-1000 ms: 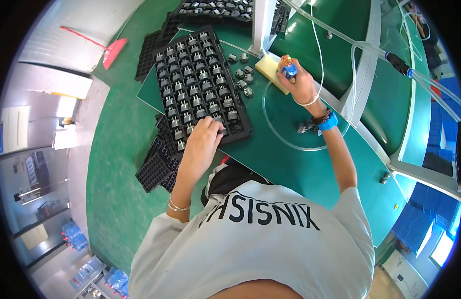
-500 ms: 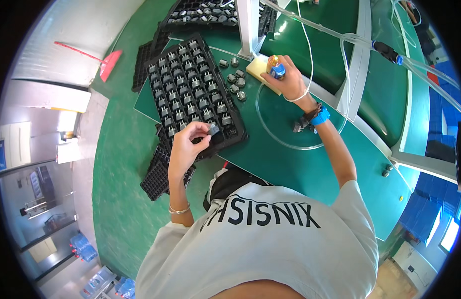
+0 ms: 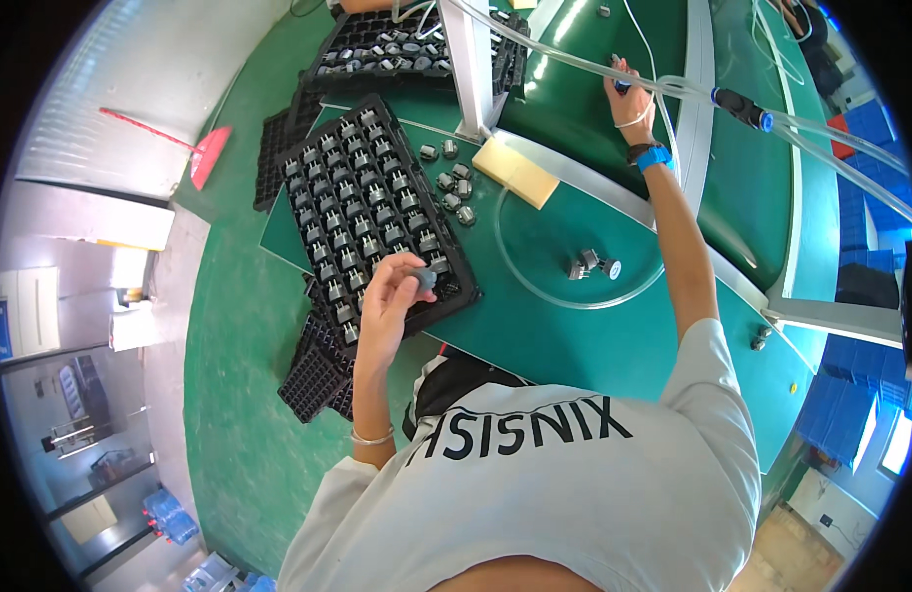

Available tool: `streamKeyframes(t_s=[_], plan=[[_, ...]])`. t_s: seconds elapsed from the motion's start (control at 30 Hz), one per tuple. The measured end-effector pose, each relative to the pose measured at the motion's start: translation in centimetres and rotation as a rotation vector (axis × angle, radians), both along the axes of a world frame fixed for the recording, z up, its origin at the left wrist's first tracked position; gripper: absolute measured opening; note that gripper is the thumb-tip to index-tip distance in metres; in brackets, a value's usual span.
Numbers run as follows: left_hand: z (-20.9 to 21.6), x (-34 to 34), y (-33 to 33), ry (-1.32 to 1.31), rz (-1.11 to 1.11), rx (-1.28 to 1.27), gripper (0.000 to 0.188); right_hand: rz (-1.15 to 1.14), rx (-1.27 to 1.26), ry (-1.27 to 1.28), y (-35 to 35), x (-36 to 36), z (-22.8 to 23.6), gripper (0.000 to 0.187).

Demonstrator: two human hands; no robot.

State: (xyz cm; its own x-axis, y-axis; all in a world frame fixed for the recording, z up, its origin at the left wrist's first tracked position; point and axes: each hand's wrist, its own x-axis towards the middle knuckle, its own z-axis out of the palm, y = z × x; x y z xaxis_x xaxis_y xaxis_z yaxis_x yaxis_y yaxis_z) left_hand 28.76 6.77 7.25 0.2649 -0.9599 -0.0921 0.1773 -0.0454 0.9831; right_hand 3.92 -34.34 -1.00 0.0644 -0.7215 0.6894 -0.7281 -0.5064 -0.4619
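My left hand (image 3: 387,296) pinches a small grey plug part (image 3: 424,279) over the near right corner of a black tray (image 3: 466,288). Grey parts with metal prongs (image 3: 362,225) stand in rows in the tray's pockets. My right hand (image 3: 633,107) stretches out above the green belt (image 3: 564,87), its fingers closed round a small dark-blue piece (image 3: 621,86) whose kind I cannot make out. A yellow sponge block (image 3: 515,173) lies on the green tabletop (image 3: 535,331), with several loose grey parts (image 3: 456,185) beside it.
A looped clear hose (image 3: 545,288) and a few parts (image 3: 594,264) lie on the table's right side. A white post (image 3: 471,74) rises at the back, with clear tubes (image 3: 673,87) crossing above the belt. More black trays (image 3: 377,54) stand beyond; others (image 3: 318,370) are below.
My right hand has moved from the sponge, away over the belt, with the blue piece. My left hand still holds the grey part near the tray corner. The view has shifted slightly.
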Motion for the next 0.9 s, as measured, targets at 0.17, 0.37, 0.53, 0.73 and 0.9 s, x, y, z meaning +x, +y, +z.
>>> streamKeyframes(t_s=[0.17, 0.37, 0.53, 0.73, 0.9], plan=[[1.3, -1.7, -0.9, 0.172, 0.043, -0.06, 0.023, -0.011, -0.246, 0.191, 3.5, 1.2, 3.3, 0.032], [2.1, -4.2, -3.4, 0.076, -0.018, -0.332, 0.025, 1.034, 1.281, -1.036, 19.8, 5.3, 9.1, 0.033], [2.3, -5.1, -4.0, 0.104, -0.064, -0.32, 0.022, 1.008, 1.561, -0.862, 25.9, 5.7, 11.4, 0.042], [2.4, -5.7, -3.7, 0.082, -0.07, -0.331, 0.022, 0.965, 1.517, -0.75, 26.5, 4.9, 12.1, 0.041], [2.1, -6.2, -4.0, -0.035, -0.054, -0.38, 0.025, 0.963, 1.441, -0.684, 27.1, 3.9, 11.6, 0.034]])
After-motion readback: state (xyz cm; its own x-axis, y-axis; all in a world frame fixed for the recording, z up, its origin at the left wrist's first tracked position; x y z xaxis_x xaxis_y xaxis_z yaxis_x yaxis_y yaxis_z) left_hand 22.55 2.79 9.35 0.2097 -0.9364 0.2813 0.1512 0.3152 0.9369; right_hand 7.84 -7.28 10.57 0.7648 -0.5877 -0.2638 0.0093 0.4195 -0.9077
